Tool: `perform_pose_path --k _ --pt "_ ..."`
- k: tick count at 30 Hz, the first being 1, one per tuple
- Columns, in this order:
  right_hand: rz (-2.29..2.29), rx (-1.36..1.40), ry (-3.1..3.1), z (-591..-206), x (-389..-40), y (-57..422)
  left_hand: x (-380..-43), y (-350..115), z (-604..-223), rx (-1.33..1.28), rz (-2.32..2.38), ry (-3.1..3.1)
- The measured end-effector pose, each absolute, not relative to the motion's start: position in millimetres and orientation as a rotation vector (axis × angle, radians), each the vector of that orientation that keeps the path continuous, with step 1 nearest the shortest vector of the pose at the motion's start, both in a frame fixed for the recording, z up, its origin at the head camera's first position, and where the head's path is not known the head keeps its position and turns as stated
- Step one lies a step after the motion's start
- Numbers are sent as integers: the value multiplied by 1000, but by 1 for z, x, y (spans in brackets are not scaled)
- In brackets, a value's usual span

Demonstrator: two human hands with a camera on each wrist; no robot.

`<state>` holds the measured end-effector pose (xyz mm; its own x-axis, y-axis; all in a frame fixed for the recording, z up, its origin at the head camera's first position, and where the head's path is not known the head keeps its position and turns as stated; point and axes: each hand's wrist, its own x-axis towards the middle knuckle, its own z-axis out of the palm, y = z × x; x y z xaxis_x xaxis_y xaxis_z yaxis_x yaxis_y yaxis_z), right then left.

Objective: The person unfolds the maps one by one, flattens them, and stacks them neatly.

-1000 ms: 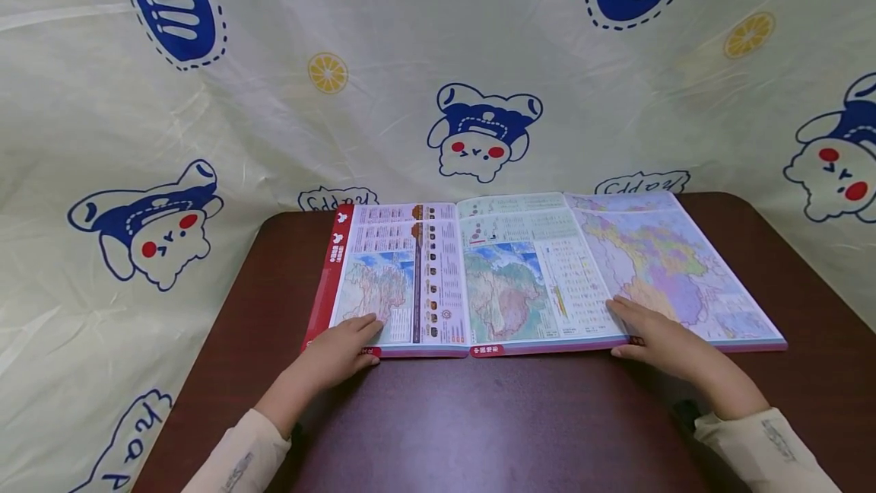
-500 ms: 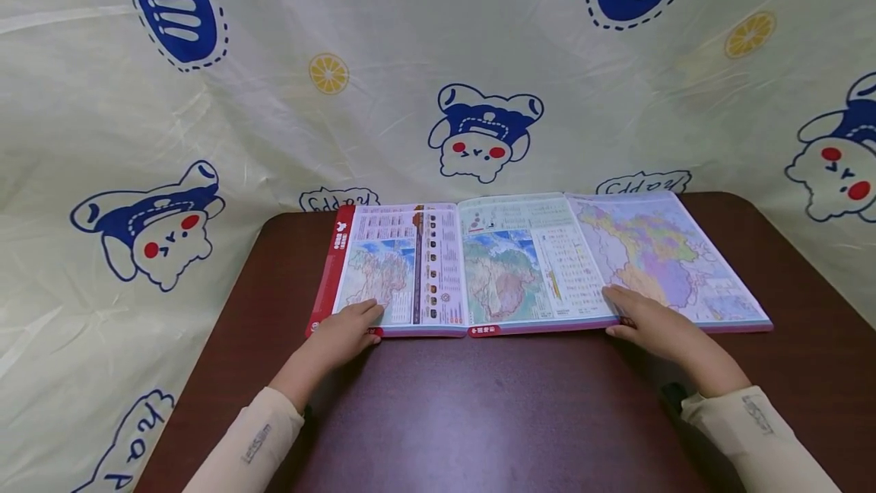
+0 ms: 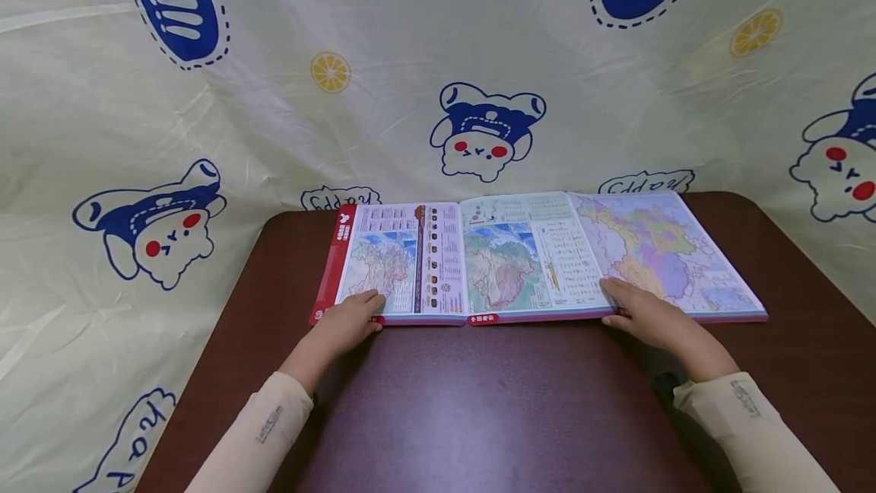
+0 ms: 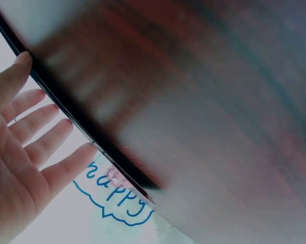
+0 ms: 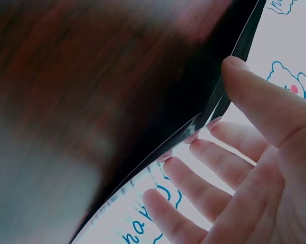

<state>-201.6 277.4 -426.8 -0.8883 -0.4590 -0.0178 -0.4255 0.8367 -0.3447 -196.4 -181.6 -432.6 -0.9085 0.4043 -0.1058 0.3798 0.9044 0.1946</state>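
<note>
A colourful paper map [image 3: 503, 268] lies flat on the dark brown table, spread into three side-by-side panels with a red strip along its left border. At its near left edge my left hand [image 3: 345, 322] rests, fingers over the page and thumb at the edge. Farther right, my right hand [image 3: 646, 316] touches the same near edge near the fold between the middle and right panels. The left wrist view shows the left hand [image 4: 12, 168] with spread, fairly straight fingers meeting a dark edge. Likewise the right hand [image 5: 259, 198] has its thumb and fingertips along an edge.
Brown tabletop [image 3: 479, 409] stretches in front of the map. Behind stands a pale sheet [image 3: 383, 135] printed with cartoon bears, orange slices and lettering; the map's far edge lies close to it.
The map's near edge has moved away from me, toward the back of the table, and both hands have moved forward with it. The far part of its pages has slipped from sight.
</note>
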Motion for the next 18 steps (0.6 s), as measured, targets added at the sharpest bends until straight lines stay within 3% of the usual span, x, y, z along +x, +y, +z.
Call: perform_pose_path --k 18 --pt "-526 -721 2897 -433 -208 275 -202 -180 -434 538 262 2896"
